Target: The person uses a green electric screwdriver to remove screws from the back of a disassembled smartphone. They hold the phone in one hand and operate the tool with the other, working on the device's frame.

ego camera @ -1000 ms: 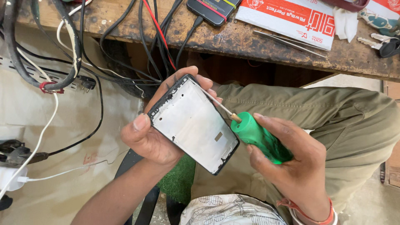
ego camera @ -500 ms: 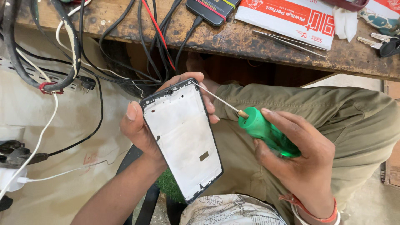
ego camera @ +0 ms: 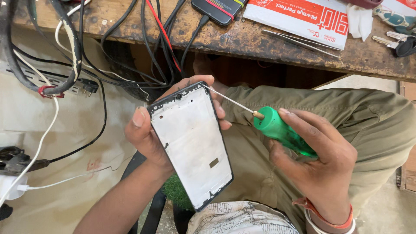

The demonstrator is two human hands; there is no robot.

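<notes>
Head view, looking down over the lap. Wooden worktop (ego camera: 260, 43) runs across the upper frame, scarred and stained; a bundle of black, red and white cables (ego camera: 143, 47) hangs off its front edge toward the left. On the worktop: a red-and-white printed packet (ego camera: 299, 17), a dark phone (ego camera: 219, 8) with a cable plugged into it, metal tweezers (ego camera: 299, 42) just below the packet, keys (ego camera: 401, 43) at the far right edge. Olive trousers (ego camera: 346, 112) fill the right half under the hands.

Phone frame (ego camera: 193, 145), white inner plate with black rim, is held above the lap, tilted, upper end toward the worktop. Left hand (ego camera: 149, 138) cradles it from behind: thumb pressed on the left rim, fingertips (ego camera: 219, 112) curled over the right and upper edges. Closed around the frame.

Right hand (ego camera: 320, 160) is wrapped around the green handle of a screwdriver (ego camera: 281, 130), index finger laid along the top of the handle. Thin metal shaft points up-left; its tip sits at the frame's upper right corner, beside the left fingertips. Actual contact of tip to frame: cannot tell.

Red and white bangles (ego camera: 333, 216) sit on the right wrist.
</notes>
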